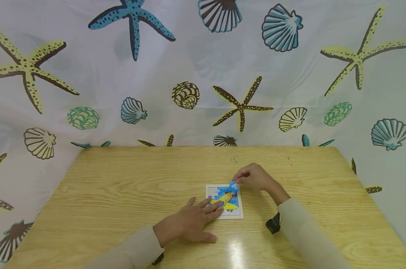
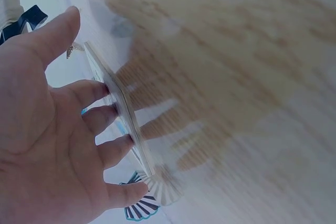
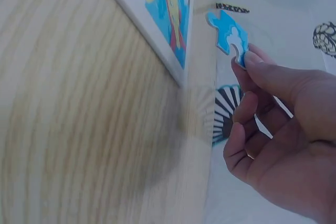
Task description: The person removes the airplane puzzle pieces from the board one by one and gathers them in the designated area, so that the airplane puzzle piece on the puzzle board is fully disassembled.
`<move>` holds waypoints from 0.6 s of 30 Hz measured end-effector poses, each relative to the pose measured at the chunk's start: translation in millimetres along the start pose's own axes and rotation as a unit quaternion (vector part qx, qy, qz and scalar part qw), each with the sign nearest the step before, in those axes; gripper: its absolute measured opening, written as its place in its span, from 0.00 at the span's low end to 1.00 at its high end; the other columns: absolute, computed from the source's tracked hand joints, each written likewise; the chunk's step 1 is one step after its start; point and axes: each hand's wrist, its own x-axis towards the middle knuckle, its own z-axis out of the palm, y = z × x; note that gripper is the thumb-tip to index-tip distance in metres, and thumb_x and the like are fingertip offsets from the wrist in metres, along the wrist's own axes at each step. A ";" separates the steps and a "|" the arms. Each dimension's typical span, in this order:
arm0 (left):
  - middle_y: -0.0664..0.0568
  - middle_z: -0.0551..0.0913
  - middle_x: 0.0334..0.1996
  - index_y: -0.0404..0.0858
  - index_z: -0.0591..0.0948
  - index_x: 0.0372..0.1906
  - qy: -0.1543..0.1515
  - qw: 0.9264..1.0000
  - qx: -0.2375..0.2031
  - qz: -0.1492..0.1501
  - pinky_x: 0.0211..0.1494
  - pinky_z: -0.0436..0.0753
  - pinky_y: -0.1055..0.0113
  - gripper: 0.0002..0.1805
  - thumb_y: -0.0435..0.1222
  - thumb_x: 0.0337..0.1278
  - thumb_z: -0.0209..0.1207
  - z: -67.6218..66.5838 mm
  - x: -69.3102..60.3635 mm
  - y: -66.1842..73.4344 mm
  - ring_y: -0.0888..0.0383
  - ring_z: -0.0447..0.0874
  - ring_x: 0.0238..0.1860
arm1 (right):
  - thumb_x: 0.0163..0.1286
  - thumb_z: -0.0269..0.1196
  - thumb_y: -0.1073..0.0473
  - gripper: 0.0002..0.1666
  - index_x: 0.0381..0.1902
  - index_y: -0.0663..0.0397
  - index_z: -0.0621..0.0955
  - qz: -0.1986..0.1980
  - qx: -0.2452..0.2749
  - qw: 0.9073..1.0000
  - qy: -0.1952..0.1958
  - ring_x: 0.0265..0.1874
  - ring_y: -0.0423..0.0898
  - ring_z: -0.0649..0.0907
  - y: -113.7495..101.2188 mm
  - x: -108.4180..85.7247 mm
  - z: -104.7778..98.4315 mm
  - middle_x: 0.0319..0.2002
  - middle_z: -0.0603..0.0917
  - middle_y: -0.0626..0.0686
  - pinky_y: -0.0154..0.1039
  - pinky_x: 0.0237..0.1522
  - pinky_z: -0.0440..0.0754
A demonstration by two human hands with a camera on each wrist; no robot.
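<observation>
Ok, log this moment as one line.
left hand: fingers resting on puzzle | right hand: pinching blue piece, raised | puzzle: airplane picture, lying on table

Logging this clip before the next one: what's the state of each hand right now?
Left hand: open, resting on the airplane puzzle.
Right hand: closed, pinching a blue-and-white puzzle piece.

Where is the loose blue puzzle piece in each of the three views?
Head: the blue puzzle piece is right of centre, lower half, in the right hand.
Left wrist: not visible.
Right wrist: upper right, pinched by the fingers.
Shared landmark: the puzzle board, edge-on in the left wrist view.
</observation>
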 end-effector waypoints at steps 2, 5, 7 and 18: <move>0.61 0.46 0.76 0.55 0.50 0.75 0.001 1.000 -0.003 0.001 0.71 0.53 0.38 0.44 0.66 0.58 0.46 -0.3 0.0 -0.2 0.51 0.45 0.77 | 0.67 0.61 0.61 0.08 0.35 0.54 0.87 -0.003 0.010 1.000 -0.008 0.36 0.42 0.82 5.7 -3.7 -6.3 0.38 0.88 0.53 0.35 0.38 0.78; 0.61 0.47 0.76 0.55 0.51 0.75 0.004 1.000 -0.005 0.003 0.71 0.53 0.38 0.44 0.66 0.58 0.47 -0.3 -0.4 -0.7 0.51 0.46 0.77 | 0.67 0.61 0.60 0.08 0.35 0.53 0.87 -0.011 0.022 1.000 -0.015 0.36 0.41 0.82 13.7 -10.0 -16.0 0.38 0.88 0.51 0.37 0.39 0.79; 0.61 0.47 0.76 0.55 0.51 0.75 0.009 1.000 -0.006 0.006 0.71 0.53 0.37 0.44 0.66 0.58 0.47 0.1 -0.6 -0.9 0.51 0.46 0.77 | 0.68 0.60 0.59 0.09 0.35 0.53 0.87 -0.025 0.022 0.999 -0.019 0.36 0.40 0.82 19.1 -14.4 -21.6 0.37 0.88 0.51 0.37 0.38 0.79; 0.60 0.48 0.76 0.54 0.52 0.75 0.013 1.000 0.006 0.007 0.71 0.54 0.38 0.43 0.66 0.58 0.47 0.0 -2.7 0.2 0.51 0.47 0.76 | 0.68 0.58 0.63 0.10 0.37 0.58 0.86 0.031 -0.016 0.999 -0.042 0.37 0.43 0.81 42.9 -27.1 -35.0 0.40 0.87 0.56 0.37 0.40 0.77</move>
